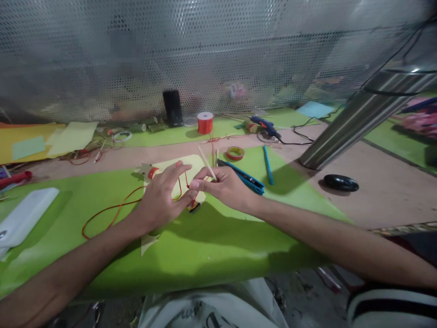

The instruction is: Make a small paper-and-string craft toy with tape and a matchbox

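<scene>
My left hand [162,196] is over the green sheet, its index finger and thumb spread apart. Red cord [128,198] loops out to its left, and a strand passes close to its fingertips. My right hand [221,187] faces it, closed on a thin wooden stick [206,163] that slants up from the fingers. A small red knot shows at the right thumb tip. Below the hands is a small yellow and black piece [193,207]; whether it hangs or lies cannot be made out. Cream paper [194,161] lies beneath, with a red-banded piece [153,172] beside my left hand.
A blue cutter knife [246,177], tape roll [235,153] and blue stick [268,165] lie right of my hands. Behind stand a red cord spool [205,124], phone [173,108] and glue gun [265,126]. A metal post [358,118] rises at right, near a black mouse-like object [340,182].
</scene>
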`<state>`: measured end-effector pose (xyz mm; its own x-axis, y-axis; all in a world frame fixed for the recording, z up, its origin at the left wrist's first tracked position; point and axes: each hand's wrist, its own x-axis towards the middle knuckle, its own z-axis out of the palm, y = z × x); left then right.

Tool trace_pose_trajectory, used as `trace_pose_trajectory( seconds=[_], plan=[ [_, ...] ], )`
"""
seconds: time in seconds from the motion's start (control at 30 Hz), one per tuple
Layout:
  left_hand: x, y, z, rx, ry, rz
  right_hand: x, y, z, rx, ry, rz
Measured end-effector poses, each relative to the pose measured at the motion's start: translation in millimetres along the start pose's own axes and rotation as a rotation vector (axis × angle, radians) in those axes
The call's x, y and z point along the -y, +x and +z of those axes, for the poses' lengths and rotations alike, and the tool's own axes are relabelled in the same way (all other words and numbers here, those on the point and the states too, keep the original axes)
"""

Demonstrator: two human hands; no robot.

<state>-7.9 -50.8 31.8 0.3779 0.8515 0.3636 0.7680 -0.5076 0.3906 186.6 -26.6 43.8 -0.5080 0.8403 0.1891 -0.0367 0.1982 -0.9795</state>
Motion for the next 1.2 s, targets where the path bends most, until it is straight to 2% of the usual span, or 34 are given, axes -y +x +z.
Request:
trace_pose_trajectory(
  seconds=[0.1, 0.37, 0.47, 0.57, 0.67, 0.73, 0.8, 0.97, 1.07, 1.2],
  plan=[
    [2.0, 0.8, 0.6, -0.083, 0.038, 0.034, -1.4, 1.1, -2.6, 0.022, 0.016, -0.012],
    [2.6, 1.1, -3.8, -0.300, 0.070, 0.094, -0.4, 4.4, -6.3, -0.108, -0.025, -0.084],
    [1.6, 4.5, -4.8, -0.214, -0.008, 0.084, -0.1, 5.3, -8.1, -0.128, -0.114, -0.081],
    [2.2, 8.0, -5.4, -0.080, -0.207, -0.050, -0.2, 4.4, -10.6, -0.105, -0.233, -0.087],
    [2.2, 8.9, -6.6, -0.090, -0.300, -0.140, -0.2, 1.7, -12.1, 0.057, -0.362, -0.079],
    [1.5, 8.2, -8.1, -0.146, -0.283, -0.139, 0.0, -0.5, -11.9, 0.184, -0.406, -0.053],
    [0.6, 7.3, -9.5, -0.168, -0.253, -0.124, 0.7, -2.1, -11.0, 0.230, -0.422, -0.043],
    [2.5, 7.9, -10.9, -0.154, -0.188, -0.085, 1.9, -0.5, -11.5, 0.144, -0.495, -0.055],
    [6.6, 9.3, -11.3, -0.226, -0.088, -0.045, 0.9, 3.4, -15.2, 0.101, -0.548, -0.062],
    [11.8, 10.6, -12.1, -0.351, 0.151, 0.110, -0.3, 6.8, -19.8, 0.065, -0.597, -0.092]
  ],
)
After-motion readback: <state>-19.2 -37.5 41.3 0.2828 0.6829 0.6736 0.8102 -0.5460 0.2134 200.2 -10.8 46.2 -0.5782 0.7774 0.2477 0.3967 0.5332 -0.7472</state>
